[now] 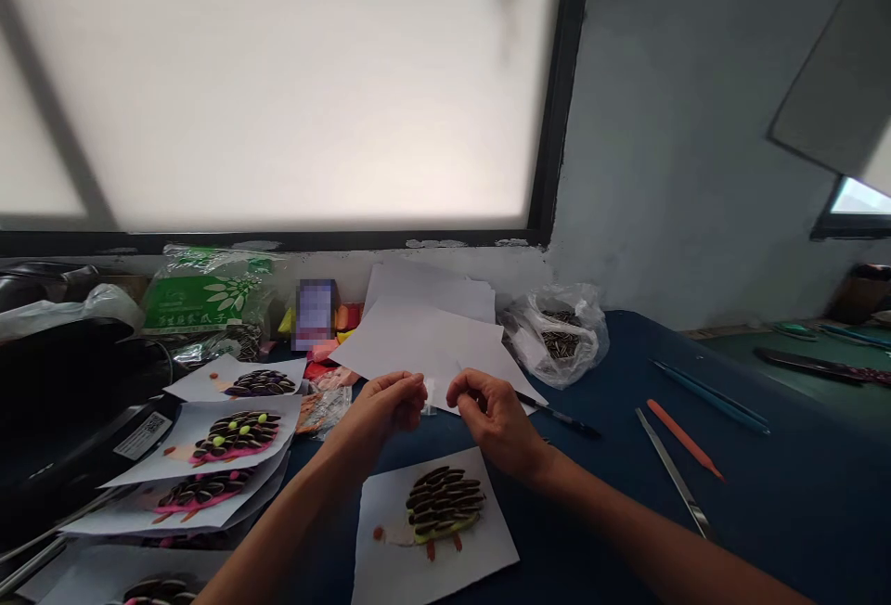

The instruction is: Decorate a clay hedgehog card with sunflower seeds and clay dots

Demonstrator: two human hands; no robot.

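Observation:
My left hand (pixel 395 403) and my right hand (pixel 493 415) are held up close together, thumbs and fingers pinched. Whatever is between their fingers is hidden or too small to make out. A small clear plastic piece (pixel 431 393) shows in the gap between them; I cannot tell whether either hand touches it. Below the hands lies a white card (pixel 376 577) with a hedgehog (pixel 444 505) on it, its spines made of striped sunflower seeds over a yellow-green clay edge, with brown feet and nose. A black pen (pixel 567 419) lies beyond my right wrist.
More hedgehog cards (pixel 209 443) are stacked at left beside a black bag (pixel 76 401). Behind are a green seed bag (pixel 201 303), clay packets (pixel 327 405), white paper (pixel 424 336) and a plastic bag of seeds (pixel 561 341). Tweezers (pixel 710 396), an orange tool (pixel 686 438) and a metal blade (pixel 674 473) lie right.

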